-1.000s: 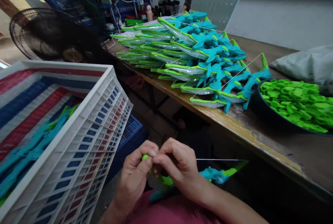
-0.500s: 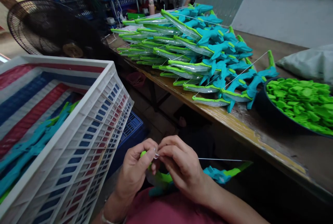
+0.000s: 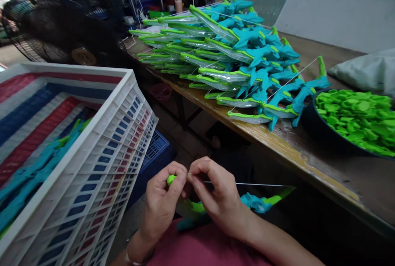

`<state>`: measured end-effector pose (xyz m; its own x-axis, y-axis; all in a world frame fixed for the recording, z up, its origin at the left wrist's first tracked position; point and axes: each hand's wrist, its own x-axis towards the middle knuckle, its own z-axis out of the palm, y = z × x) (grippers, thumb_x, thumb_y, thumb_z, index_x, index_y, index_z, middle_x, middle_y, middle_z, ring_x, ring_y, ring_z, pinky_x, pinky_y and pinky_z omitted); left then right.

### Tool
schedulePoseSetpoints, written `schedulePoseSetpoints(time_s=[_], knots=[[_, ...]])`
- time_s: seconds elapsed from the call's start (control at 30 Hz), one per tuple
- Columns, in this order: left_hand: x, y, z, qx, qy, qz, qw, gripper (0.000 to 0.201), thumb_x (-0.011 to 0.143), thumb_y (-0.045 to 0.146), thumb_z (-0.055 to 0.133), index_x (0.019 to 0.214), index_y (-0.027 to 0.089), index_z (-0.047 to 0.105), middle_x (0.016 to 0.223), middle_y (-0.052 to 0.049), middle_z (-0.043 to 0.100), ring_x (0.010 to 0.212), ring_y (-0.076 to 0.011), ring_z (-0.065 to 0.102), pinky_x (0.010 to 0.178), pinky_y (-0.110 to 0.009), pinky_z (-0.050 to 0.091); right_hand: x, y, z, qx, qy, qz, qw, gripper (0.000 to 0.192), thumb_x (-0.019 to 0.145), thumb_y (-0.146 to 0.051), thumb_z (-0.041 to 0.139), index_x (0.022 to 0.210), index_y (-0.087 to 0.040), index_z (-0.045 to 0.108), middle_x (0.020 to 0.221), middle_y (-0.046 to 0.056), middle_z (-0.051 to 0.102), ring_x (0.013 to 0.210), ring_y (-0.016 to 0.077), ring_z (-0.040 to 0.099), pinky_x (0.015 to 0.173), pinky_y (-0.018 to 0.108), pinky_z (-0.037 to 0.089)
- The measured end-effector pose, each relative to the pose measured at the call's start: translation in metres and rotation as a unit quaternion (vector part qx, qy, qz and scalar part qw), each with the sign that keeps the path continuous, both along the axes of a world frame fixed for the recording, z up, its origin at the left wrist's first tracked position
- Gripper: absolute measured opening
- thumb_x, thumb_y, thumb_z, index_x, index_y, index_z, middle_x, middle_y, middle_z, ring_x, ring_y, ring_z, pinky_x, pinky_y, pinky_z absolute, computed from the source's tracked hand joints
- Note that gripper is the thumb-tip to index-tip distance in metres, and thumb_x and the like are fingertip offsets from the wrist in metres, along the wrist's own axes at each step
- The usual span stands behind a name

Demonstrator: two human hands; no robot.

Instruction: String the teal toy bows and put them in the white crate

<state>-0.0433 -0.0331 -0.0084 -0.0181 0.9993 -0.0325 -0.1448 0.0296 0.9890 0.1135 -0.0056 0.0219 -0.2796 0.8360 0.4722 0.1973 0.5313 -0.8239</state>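
A teal and green toy bow (image 3: 254,203) lies across my lap, partly hidden behind my hands. My left hand (image 3: 162,204) is closed around the bow's green tip (image 3: 171,179), thumb pressed against the forefinger. Close beside it, my right hand (image 3: 217,198) pinches the end of the white string (image 3: 262,184) between thumb and forefinger. From there the string runs taut behind my right hand to the bow's far green tip. The fingertips of both hands nearly meet, and the knot or loop between them is too small to make out.
Finished-looking toy bows (image 3: 228,52) are piled on the wooden table (image 3: 277,155). A dark basin (image 3: 327,130) of green plastic pieces (image 3: 354,113) stands to their right. At left are a white crate (image 3: 101,163) with teal parts inside and a black fan (image 3: 61,31).
A small string loop showed between my fingertips before; now it is out of sight. My right thumb and forefinger have drawn into a tighter pinch, slightly rounded away from the palm.
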Motion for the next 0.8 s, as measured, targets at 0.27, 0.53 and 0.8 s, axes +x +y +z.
schedulePoseSetpoints(time_s=[0.27,0.53,0.8], knots=[[-0.004,0.003,-0.001,-0.008,-0.054,-0.053,0.997,0.030,0.105,0.035,0.057,0.079,0.019,0.063,0.072,0.001,0.053,0.059,-0.0117,0.048,0.055,-0.024,0.040,-0.004,0.002,-0.014,0.111,-0.031,-0.021,0.993,0.010,0.101,-0.009,0.055,0.102,-0.019,0.056,0.089,0.005,0.061,0.081,0.0163,0.059,0.069,0.029,0.053],[0.000,0.002,-0.004,-0.012,-0.064,-0.029,0.997,0.028,0.106,0.034,0.055,0.082,0.020,0.060,0.073,0.002,0.052,0.061,-0.0122,0.047,0.056,-0.025,0.039,-0.009,-0.001,-0.019,0.066,-0.002,-0.028,0.997,0.013,0.101,-0.009,0.046,0.097,-0.021,0.050,0.087,0.004,0.059,0.079,0.0160,0.058,0.069,0.028,0.051],[-0.001,0.005,-0.003,-0.007,-0.067,-0.029,0.997,0.028,0.106,0.032,0.055,0.081,0.020,0.059,0.078,0.001,0.052,0.067,-0.0130,0.048,0.061,-0.026,0.040,-0.004,-0.003,-0.016,0.016,0.036,-0.001,0.999,0.007,0.105,-0.017,0.048,0.102,-0.021,0.053,0.092,0.004,0.062,0.083,0.0155,0.061,0.073,0.028,0.053]])
